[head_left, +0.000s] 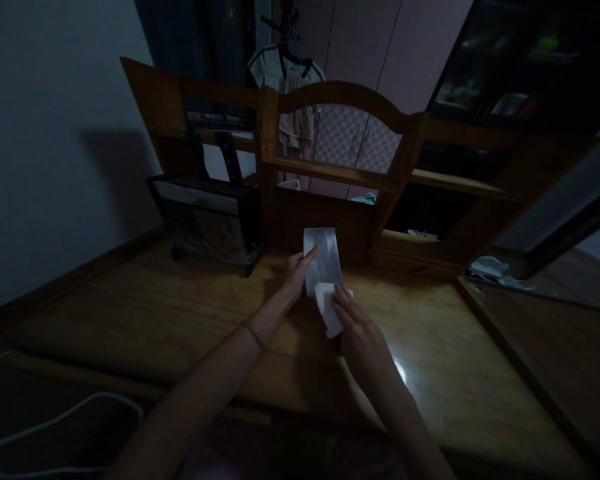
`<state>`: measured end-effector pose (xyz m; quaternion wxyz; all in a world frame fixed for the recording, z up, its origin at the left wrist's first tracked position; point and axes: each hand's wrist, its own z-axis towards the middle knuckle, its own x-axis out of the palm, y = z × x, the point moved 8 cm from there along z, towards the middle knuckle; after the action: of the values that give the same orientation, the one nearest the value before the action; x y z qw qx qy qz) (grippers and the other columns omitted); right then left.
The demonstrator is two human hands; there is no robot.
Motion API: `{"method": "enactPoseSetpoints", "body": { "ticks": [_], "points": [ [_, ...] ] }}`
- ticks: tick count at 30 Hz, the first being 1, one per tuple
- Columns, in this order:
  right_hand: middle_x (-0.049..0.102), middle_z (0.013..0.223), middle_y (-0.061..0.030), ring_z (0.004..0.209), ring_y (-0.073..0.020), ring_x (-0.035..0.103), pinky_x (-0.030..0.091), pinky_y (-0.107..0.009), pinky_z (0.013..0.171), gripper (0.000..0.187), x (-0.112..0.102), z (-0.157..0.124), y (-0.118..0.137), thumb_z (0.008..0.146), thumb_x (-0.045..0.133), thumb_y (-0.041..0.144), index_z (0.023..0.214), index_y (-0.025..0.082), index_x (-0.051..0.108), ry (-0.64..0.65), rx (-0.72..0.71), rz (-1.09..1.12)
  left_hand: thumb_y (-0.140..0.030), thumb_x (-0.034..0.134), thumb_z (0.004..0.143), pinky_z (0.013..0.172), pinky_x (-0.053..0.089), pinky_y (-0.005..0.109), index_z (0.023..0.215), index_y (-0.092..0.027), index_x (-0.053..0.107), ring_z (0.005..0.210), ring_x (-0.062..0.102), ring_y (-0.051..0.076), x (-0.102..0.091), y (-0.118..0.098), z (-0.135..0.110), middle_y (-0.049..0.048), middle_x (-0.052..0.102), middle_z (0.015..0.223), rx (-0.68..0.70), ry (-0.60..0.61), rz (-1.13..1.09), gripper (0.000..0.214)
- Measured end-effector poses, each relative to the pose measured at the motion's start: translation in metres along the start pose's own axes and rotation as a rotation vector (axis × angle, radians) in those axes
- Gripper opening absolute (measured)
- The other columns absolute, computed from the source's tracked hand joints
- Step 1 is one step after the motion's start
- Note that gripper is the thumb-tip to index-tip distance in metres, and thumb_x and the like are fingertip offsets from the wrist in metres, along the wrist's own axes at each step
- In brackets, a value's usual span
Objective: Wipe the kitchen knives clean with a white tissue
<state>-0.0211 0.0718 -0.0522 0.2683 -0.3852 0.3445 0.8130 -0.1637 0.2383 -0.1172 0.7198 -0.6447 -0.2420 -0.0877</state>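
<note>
left hand [296, 270] – holds silver packet [323, 259] upright | right hand [360, 337] – pinches white tissue [328, 308]

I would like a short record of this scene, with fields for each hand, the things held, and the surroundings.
left hand: the left hand holds a grey shiny rectangular sheet upright by its left edge
right hand: the right hand presses a white tissue against the sheet's lower part
surface: wooden desk
behind: wooden shelf unit, black rack at left
light: dim room
</note>
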Motion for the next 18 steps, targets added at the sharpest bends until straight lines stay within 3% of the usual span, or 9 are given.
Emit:
{"method": "enactPoseSetpoints", "body": {
  "ticks": [3,6,12,18],
  "points": [
    [0.027,0.152,-0.006,0.14,-0.0226,0.019,0.032,-0.047,0.113,0.072,0.023,-0.002,-0.008,0.081,0.027,-0.01,0.147,0.021,0.027,0.041,-0.042,-0.011,-0.054,0.079,0.057,0.048,0.03,0.022,0.059,-0.015,0.059,0.047,0.044,0.008,-0.004,0.004,0.002,-0.0032,0.052,0.054,-0.001,-0.018,0.036,0.044],
    [0.022,0.154,-0.007,0.141,-0.0231,0.012,0.029,-0.047,0.114,0.078,0.033,-0.016,-0.01,0.077,0.027,-0.013,0.148,0.018,0.022,0.06,-0.055,-0.038,-0.054,0.079,0.056,0.047,0.029,0.022,0.058,-0.016,0.057,0.046,0.044,0.008,-0.008,0.009,0.004,-0.0036,0.051,0.054,-0.019,-0.03,0.049,0.045],
    [0.025,0.152,-0.0085,0.141,-0.0225,0.004,0.028,-0.046,0.115,0.079,0.033,-0.037,-0.001,0.072,0.027,-0.015,0.147,0.013,0.025,0.149,-0.012,-0.067,-0.051,0.081,0.056,0.05,0.033,0.024,0.061,-0.016,0.06,0.049,0.048,0.01,-0.005,0.02,0.002,-0.0014,0.055,0.058,-0.113,-0.028,-0.011,0.042],
    [0.035,0.148,-0.0064,0.141,-0.0239,0.013,0.036,-0.044,0.111,0.078,0.025,-0.052,0.006,0.067,0.033,-0.011,0.14,0.015,0.041,0.17,-0.017,-0.052,-0.05,0.081,0.057,0.049,0.032,0.024,0.06,-0.015,0.06,0.048,0.047,0.01,0.004,0.021,-0.005,0.0,0.055,0.058,-0.129,0.04,-0.046,0.041]
  ]
}}
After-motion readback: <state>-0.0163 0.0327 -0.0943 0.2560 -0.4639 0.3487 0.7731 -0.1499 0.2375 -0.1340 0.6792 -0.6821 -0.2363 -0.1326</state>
